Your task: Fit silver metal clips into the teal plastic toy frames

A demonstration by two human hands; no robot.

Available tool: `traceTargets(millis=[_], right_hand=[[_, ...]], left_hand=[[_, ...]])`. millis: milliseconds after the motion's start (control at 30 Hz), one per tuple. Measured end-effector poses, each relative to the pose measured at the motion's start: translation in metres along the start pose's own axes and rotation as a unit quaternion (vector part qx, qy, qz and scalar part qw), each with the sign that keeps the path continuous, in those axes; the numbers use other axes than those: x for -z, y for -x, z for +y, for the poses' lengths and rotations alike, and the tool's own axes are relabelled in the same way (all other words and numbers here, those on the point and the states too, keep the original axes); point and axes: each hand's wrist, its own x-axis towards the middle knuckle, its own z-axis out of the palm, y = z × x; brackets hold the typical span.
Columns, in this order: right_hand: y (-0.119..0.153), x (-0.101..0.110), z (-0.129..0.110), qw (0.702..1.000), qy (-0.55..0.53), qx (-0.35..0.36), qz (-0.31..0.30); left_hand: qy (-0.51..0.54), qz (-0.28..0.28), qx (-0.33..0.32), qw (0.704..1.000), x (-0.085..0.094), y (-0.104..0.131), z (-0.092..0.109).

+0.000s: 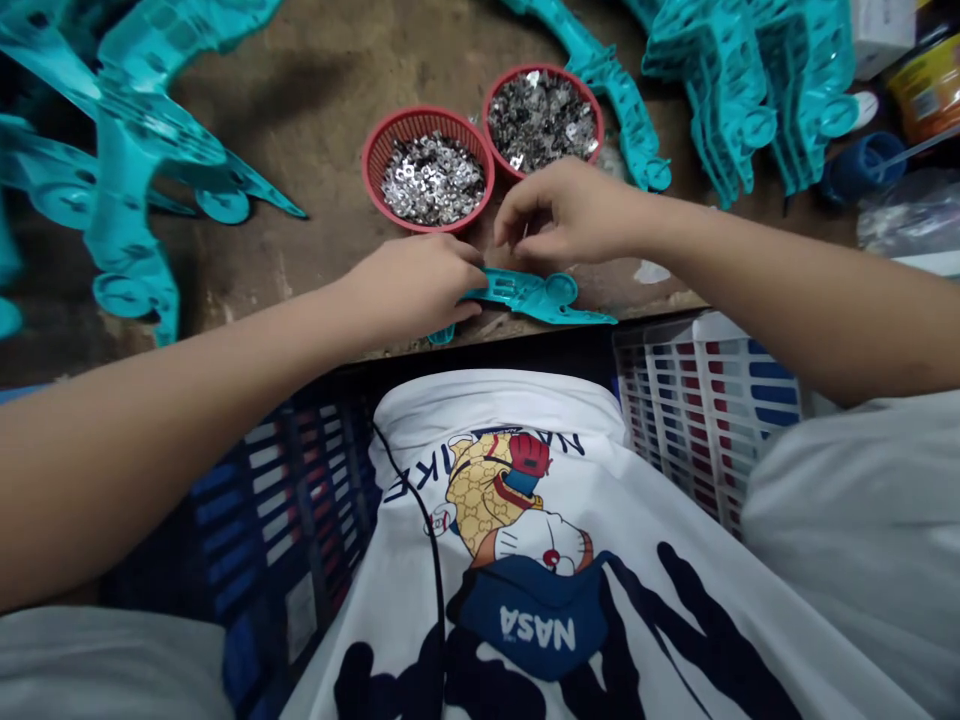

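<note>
My left hand (424,287) is closed on one end of a turquoise plastic part (536,295) lying along the table's front edge. That part has a round disc and a pointed tip at its right end. Just above it, my right hand (559,215) is curled with thumb and fingers drawn together; whatever it may pinch is too small or hidden to see. Behind my hands stand two red baskets: the left basket (368,185) has small shiny metal pieces (435,180), the right basket (597,135) darker metal clips (538,115).
More turquoise parts (124,150) are heaped at the left, and stacked turquoise parts (720,90) lie at the back right. A blue cap (862,168) and a clear plastic bag (911,215) are at far right. Below the table edge stand a white crate (705,400) and a blue crate (255,530).
</note>
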Motion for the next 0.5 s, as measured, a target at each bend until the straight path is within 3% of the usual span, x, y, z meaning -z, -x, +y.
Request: traceTargets(millis=[100,233,500], right_hand=[[-0.001,-0.016,0.001,0.997,-0.060,-0.006,-0.042],[-0.004,-0.028,0.003,0.997,-0.063,-0.010,-0.045],[-0.007,-0.028,0.012,0.996,-0.050,0.005,-0.077]], left_hand=[[-0.013,-0.016,-0.011,1.000,-0.008,-0.005,0.009],[-0.022,-0.022,-0.030,0.999,-0.011,-0.009,0.010],[0.071,0.012,-0.029,0.997,-0.021,-0.010,-0.004]])
